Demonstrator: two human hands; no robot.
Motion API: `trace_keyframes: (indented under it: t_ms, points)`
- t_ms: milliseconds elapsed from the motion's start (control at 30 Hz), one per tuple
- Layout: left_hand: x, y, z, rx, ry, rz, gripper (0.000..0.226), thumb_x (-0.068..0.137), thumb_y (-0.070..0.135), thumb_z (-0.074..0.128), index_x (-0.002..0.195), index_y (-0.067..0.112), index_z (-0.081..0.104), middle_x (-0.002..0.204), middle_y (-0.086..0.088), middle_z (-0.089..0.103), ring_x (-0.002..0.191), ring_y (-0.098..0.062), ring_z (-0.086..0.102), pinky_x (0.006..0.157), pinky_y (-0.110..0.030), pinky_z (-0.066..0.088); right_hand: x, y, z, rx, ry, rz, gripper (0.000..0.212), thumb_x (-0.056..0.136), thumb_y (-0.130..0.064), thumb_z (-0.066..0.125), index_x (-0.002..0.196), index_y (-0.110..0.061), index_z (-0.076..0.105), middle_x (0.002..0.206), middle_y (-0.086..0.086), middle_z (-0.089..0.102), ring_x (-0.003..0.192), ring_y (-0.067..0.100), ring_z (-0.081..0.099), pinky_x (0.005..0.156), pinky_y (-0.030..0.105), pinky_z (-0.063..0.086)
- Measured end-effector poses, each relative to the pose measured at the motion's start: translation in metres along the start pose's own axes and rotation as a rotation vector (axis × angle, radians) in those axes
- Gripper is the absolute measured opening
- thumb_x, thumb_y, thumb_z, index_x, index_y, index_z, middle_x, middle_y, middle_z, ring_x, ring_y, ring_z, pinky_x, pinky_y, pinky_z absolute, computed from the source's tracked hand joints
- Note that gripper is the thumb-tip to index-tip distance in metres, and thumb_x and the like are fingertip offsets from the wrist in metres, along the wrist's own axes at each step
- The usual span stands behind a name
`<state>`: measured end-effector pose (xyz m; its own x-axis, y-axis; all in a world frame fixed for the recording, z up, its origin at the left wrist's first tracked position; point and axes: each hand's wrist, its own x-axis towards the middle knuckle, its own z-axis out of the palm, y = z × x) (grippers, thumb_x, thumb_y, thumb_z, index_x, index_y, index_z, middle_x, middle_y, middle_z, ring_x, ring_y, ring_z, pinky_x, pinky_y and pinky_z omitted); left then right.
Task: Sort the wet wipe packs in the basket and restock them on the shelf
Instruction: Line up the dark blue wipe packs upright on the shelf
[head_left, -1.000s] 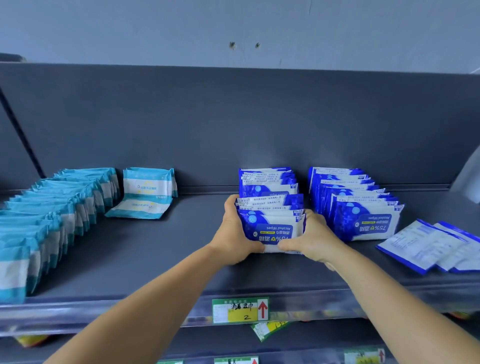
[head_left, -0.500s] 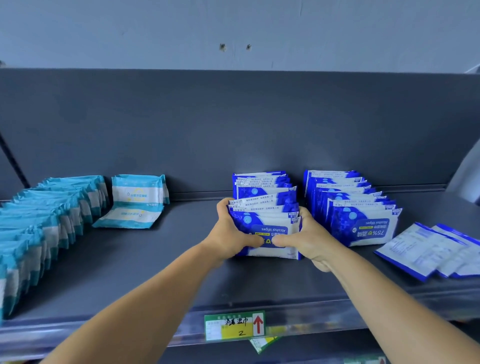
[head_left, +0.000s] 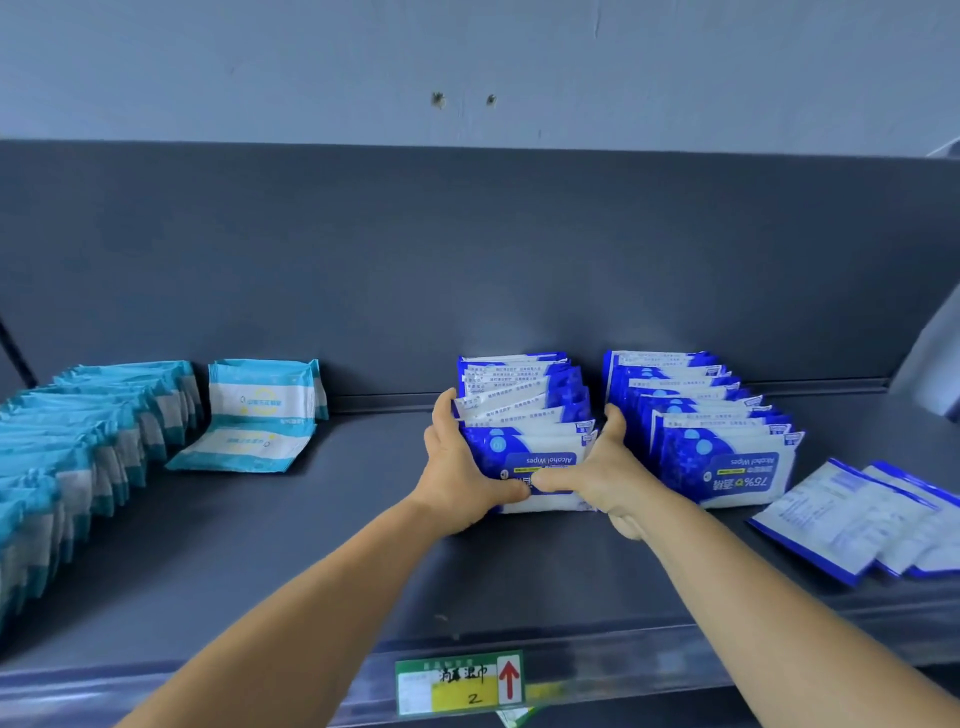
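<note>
A row of dark blue and white alcohol wipe packs stands upright on the dark grey shelf, running front to back. My left hand grips the left side of this row and my right hand grips its right side, both thumbs pressed on the front pack's face. A second row of the same blue packs stands just to the right. Three blue packs lie flat at the far right. The basket is out of view.
A long row of teal and white wipe packs lines the left side, with one teal pack upright and one lying flat beside it. A green and yellow price tag hangs on the shelf's front rail.
Both hands keep hold of the middle blue row. My thumbs have closed in toward each other across the front pack, and the front packs stand more squarely together.
</note>
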<state>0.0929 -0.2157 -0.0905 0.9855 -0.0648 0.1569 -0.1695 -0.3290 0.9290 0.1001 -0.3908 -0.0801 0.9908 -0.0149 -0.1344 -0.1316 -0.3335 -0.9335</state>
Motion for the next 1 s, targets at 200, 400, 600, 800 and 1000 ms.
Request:
trace_keyframes:
  t_ms: [200, 400, 600, 800, 1000]
  points:
    - [0.005, 0.005, 0.001, -0.097, -0.064, -0.063, 0.123, 0.070, -0.001, 0.081, 0.146, 0.023, -0.013, 0.122, 0.014, 0.048, 0.094, 0.003, 0.057, 0.073, -0.010, 0.046, 0.014, -0.007, -0.002, 0.041, -0.036, 0.047, 0.130, 0.055, -0.014, 0.091, 0.147, -0.032, 0.001, 0.124, -0.004, 0.055, 0.109, 0.014, 0.058, 0.077, 0.030, 0.050]
    - [-0.004, -0.004, 0.002, -0.098, 0.007, 0.120, 0.115, 0.068, -0.004, 0.080, 0.132, 0.055, 0.004, 0.126, 0.023, 0.043, 0.108, 0.003, 0.057, 0.076, -0.011, 0.050, 0.006, 0.001, -0.002, 0.135, -0.068, -0.052, 0.116, 0.056, -0.005, 0.088, 0.141, -0.037, 0.016, 0.113, -0.005, 0.065, 0.104, 0.016, 0.064, 0.088, 0.046, 0.054]
    - [-0.006, -0.006, -0.011, 0.049, -0.001, 0.282, 0.122, 0.060, 0.011, 0.088, 0.133, 0.056, 0.002, 0.141, 0.012, 0.035, 0.125, -0.003, 0.047, 0.100, -0.021, 0.045, -0.005, 0.011, -0.002, 0.086, -0.033, -0.253, 0.105, 0.062, 0.001, 0.083, 0.138, -0.034, 0.020, 0.124, -0.011, 0.057, 0.106, 0.002, 0.061, 0.087, 0.023, 0.051]
    - [0.006, -0.003, -0.013, 0.056, 0.042, 0.212, 0.119, 0.058, 0.007, 0.089, 0.129, 0.056, 0.007, 0.139, 0.013, 0.033, 0.120, -0.002, 0.050, 0.093, -0.011, 0.044, 0.009, -0.006, -0.005, -0.061, -0.040, -0.295, 0.109, 0.056, -0.016, 0.085, 0.137, -0.046, 0.019, 0.133, -0.011, 0.044, 0.114, 0.003, 0.055, 0.091, 0.025, 0.051]
    - [0.009, -0.017, -0.013, 0.077, -0.039, 0.117, 0.140, 0.060, 0.003, 0.088, 0.147, 0.031, -0.019, 0.142, 0.018, 0.024, 0.117, 0.014, 0.043, 0.092, -0.003, 0.037, 0.011, 0.002, -0.003, -0.071, -0.040, -0.128, 0.141, 0.042, -0.029, 0.088, 0.144, -0.047, -0.007, 0.149, -0.016, 0.027, 0.127, 0.008, 0.044, 0.106, 0.036, 0.042]
